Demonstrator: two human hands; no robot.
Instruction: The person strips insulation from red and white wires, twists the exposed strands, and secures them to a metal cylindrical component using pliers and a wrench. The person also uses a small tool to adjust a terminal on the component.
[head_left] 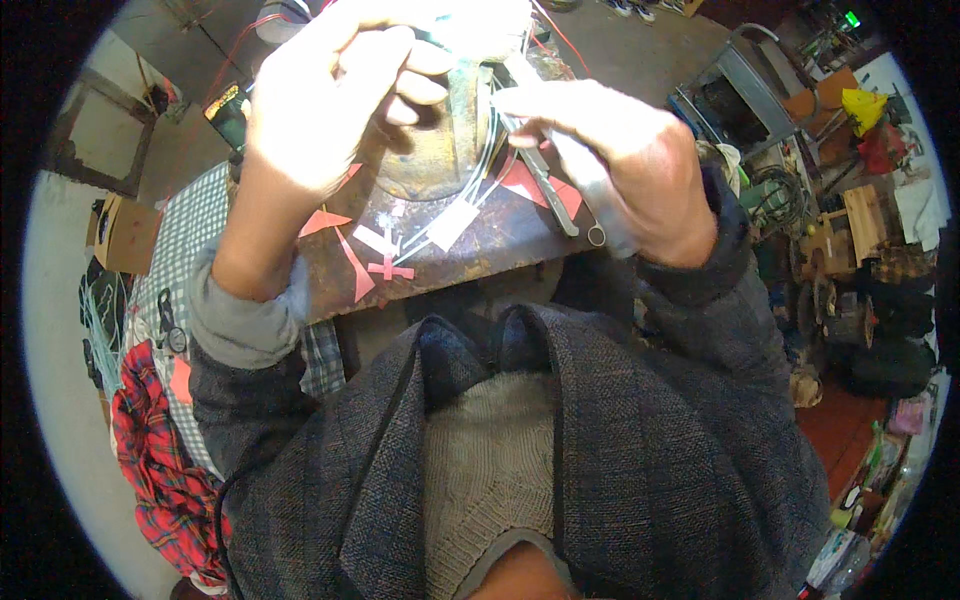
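My left hand [320,100] is raised over the left side of a worn, yellowish-brown metal housing [425,160], with its fingers curled together. Glare hides what they hold, if anything. My right hand [625,145] is at the right of the housing, its fingers closed around a slim metal tool with a small ring [597,235] at its near end. A long, flat grey metal strip [548,188] slants under these fingers. Thin pale wires [487,160] run down from the housing toward a white paper tag [453,225]. Bright light washes out the housing's top.
Red paper pieces [357,265] and crossed red strips [391,270] are on the dark worktable [440,275]. Left of it are a checked cloth [190,240], a red plaid garment [160,460] and a cardboard box [127,235]. A metal frame [735,95] and coiled cable [780,200] stand at right.
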